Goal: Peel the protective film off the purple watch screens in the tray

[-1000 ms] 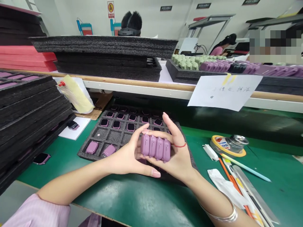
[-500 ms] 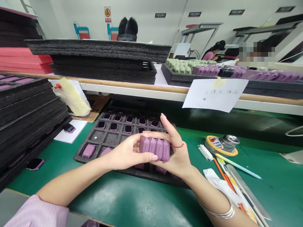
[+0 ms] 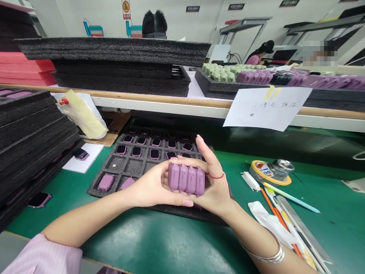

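A row of several purple smartwatch cases (image 3: 186,179), pressed side by side with their narrow edges facing me, sits between my hands above the foam tray. My left hand (image 3: 155,185) closes around the row's left end, its thumb lying along the lower side and its fingers partly hidden behind. From the right, my right hand (image 3: 218,184) cups the same row, fingers wrapped behind it and thumb raised away. Below, the black foam tray (image 3: 134,167) has dark-screened purple watches in its back compartments. A purple watch case (image 3: 106,182) lies in its front left compartment.
Stacked black foam trays (image 3: 34,133) rise at the left, near a loose watch (image 3: 40,199). A tape roll (image 3: 262,173), pens (image 3: 291,197) and crumpled tissue (image 3: 268,220) lie right. A shelf edge (image 3: 159,103) with a hanging paper (image 3: 265,108) crosses behind; people sit beyond.
My left thumb has slid down off the front of the cases onto their lower side. The row has tipped slightly, showing more of its edge faces. The camera view has shifted a little.
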`<state>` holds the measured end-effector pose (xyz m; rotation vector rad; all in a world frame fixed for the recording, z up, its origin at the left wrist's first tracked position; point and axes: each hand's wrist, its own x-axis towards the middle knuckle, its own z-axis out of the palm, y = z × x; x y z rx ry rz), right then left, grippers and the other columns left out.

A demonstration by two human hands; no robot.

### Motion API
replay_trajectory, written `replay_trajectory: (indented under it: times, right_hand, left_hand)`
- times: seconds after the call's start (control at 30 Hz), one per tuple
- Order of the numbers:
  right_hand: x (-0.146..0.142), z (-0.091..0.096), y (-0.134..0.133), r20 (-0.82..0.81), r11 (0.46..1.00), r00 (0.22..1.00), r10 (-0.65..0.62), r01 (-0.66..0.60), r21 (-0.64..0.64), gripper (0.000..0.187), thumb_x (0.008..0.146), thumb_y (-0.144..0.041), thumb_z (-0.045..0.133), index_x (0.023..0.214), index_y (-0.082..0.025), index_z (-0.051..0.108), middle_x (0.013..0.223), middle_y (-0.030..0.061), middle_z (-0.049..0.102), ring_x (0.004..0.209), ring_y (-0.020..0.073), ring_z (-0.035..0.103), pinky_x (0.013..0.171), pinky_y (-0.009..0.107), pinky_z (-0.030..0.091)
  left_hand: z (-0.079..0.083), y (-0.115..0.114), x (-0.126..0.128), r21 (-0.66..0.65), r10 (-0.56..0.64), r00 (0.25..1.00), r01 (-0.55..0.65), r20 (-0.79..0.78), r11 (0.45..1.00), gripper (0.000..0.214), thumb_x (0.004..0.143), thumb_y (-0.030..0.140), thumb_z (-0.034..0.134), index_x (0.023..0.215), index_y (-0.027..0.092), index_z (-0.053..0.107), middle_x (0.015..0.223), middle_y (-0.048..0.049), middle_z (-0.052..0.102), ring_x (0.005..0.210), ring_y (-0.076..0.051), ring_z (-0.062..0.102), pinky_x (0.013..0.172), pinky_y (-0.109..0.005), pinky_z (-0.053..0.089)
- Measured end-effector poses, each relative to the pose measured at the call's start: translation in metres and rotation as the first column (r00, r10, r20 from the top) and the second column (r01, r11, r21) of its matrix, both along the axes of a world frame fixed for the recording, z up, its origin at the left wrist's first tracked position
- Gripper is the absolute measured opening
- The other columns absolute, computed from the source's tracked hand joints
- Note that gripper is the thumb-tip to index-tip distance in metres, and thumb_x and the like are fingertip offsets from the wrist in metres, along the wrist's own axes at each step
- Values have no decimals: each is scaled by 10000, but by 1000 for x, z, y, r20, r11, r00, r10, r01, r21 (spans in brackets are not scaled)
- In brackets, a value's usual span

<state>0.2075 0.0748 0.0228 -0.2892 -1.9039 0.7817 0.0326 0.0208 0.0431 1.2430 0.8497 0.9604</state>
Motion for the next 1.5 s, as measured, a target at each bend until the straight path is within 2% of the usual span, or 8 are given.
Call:
replay_trajectory:
  times: [0.27, 0.43, 0.57, 0.83, 0.93, 1.03, 1.13, 1.5]
  right_hand:
    - [-5, -1, -6, 135, 989, 990, 41, -59, 134, 878, 988, -284, 701, 1638, -348, 113, 1371, 80, 627, 1305, 286, 582, 1170, 533, 441]
    - [9, 17, -12, 147, 990, 984, 102, -115, 79, 1020, 860, -669, 728, 1636, -318, 165, 1497, 114, 498, 1392, 346, 474, 1223, 576, 327]
    - [24, 29, -8, -51, 999, 999, -9, 7, -39, 615, 1009, -558, 590, 1552, -331, 408, 1397, 72, 579, 1298, 307, 551, 1180, 502, 408]
    - [36, 34, 8, 32, 978, 984, -178, 173, 116, 141, 993, -202, 661, 1086, -293, 714, 1083, 32, 701, 1044, 237, 661, 963, 391, 534]
    - [37, 38, 7, 163, 982, 986, -39, 8, 188, 164, 913, -355, 801, 1006, -263, 703, 1111, 57, 697, 1054, 262, 675, 961, 403, 563]
    - [32, 37, 2, 269, 980, 962, 53, -102, 171, 300, 863, -349, 850, 1069, -243, 659, 1251, 91, 662, 1166, 277, 649, 980, 378, 583]
    - [24, 33, -2, 243, 988, 969, 46, -80, 132, 176, 916, -238, 782, 1035, -239, 651, 1230, 84, 676, 1111, 241, 682, 878, 308, 621]
    - [20, 36, -3, 196, 947, 980, -40, -25, 320, 46, 964, -149, 707, 990, -168, 675, 1179, 128, 708, 1141, 220, 665, 1037, 363, 545]
  left_hand:
    - [-6, 0, 11, 112, 86, 989, -99, 116, 989, 500, 701, 404, 913, 1065, 154, 680, 1060, -82, 698, 1053, -270, 665, 944, -378, 540]
    - [-6, -11, 7, 357, 292, 954, -251, -64, 900, 528, 673, 296, 951, 1133, 215, 703, 1147, -52, 728, 1104, -248, 680, 1021, -360, 524]
    - [-11, -11, -1, 593, 350, 933, -239, -78, 769, 486, 710, 258, 932, 1139, 230, 707, 1162, -49, 738, 1107, -221, 695, 1026, -318, 528]
    - [-16, -9, 1, 666, 300, 954, -211, -20, 715, 441, 761, 227, 895, 1154, 225, 696, 1196, -57, 727, 1170, -222, 672, 1077, -329, 507]
    - [-15, -10, 1, 490, 246, 968, -235, 42, 840, 509, 704, 263, 938, 1140, 219, 678, 1165, -70, 729, 1121, -251, 691, 1043, -367, 526]
    - [-17, -8, 2, 66, 60, 961, -81, 272, 995, 574, 763, 422, 892, 1210, 210, 600, 1108, -104, 731, 1015, -283, 730, 919, -397, 579]
    - [-21, -6, 2, -152, -33, 901, 109, 433, 982, 582, 826, 515, 813, 1245, 179, 588, 1083, -146, 731, 1027, -308, 728, 880, -387, 585]
    - [-25, -10, 9, -284, 72, 789, 133, 610, 950, 416, 809, 449, 851, 1098, 172, 738, 1057, -91, 744, 1006, -231, 715, 930, -319, 565]
